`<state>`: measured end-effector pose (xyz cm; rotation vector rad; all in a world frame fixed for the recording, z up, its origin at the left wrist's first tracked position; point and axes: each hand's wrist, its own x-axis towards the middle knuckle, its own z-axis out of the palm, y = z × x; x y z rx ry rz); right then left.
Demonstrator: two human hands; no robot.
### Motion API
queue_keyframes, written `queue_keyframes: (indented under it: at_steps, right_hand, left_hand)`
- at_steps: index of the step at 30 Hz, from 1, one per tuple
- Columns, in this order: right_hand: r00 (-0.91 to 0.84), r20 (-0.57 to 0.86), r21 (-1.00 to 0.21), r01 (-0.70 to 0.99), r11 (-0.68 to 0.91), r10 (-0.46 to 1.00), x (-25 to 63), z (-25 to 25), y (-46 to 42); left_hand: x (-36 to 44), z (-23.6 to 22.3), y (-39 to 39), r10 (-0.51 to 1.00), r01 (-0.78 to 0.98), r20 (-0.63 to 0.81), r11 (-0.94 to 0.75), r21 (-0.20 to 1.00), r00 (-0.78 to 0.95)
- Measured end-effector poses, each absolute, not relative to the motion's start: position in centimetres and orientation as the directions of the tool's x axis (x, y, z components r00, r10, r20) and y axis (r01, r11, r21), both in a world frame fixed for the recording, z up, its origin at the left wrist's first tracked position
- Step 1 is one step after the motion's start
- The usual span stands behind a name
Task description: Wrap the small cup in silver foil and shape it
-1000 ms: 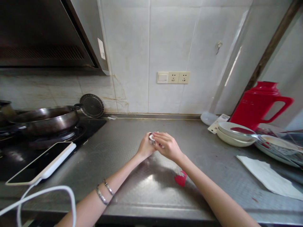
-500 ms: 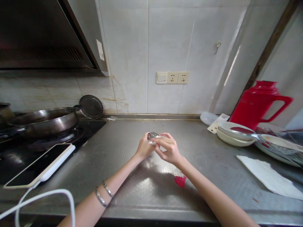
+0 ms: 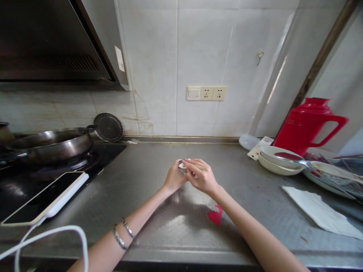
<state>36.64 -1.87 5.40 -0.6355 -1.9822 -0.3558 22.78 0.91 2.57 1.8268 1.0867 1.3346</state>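
Above the middle of the steel countertop (image 3: 147, 177), my two hands meet around one small thing. My left hand (image 3: 173, 177) is closed around a small shiny round object (image 3: 182, 171), glassy or metallic, mostly hidden by the fingers. With its fingers bent together, my right hand (image 3: 202, 175) presses a bit of white tissue-like material (image 3: 185, 164) at the object's open-looking top. What exactly the object is cannot be made out. A torn-looking red scrap (image 3: 216, 216) lies on the counter below my right wrist.
At left, a steel pan (image 3: 56, 145) sits on the black stove, beside a phone (image 3: 42, 198) with a white cable. On the right are stacked bowls (image 3: 279, 166), a red thermos jug (image 3: 304, 126), a patterned dish (image 3: 329, 181) and a white paper sheet (image 3: 320, 211).
My right fingers have closed in over the object's top, where they were more spread before. My left hand keeps its hold, and the object is turned slightly.
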Motion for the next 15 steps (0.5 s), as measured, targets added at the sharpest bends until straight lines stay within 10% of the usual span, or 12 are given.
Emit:
queue_keyframes:
  at_steps: [7, 15]
  right_hand:
    - [-0.370, 0.883, -0.044, 0.549, 0.835, 0.290, 36.6, 6.3, -3.0]
    - [0.062, 0.786, -0.555, 0.511, 0.657, 0.615, 38.1, 6.6, -1.0]
  left_hand:
    - [22.5, 2.6, 1.0, 0.919, 0.156, 0.357, -0.382, 0.911, 0.169]
    - [22.7, 3.7, 0.4, 0.966, 0.060, 0.148, -0.164, 0.985, 0.213]
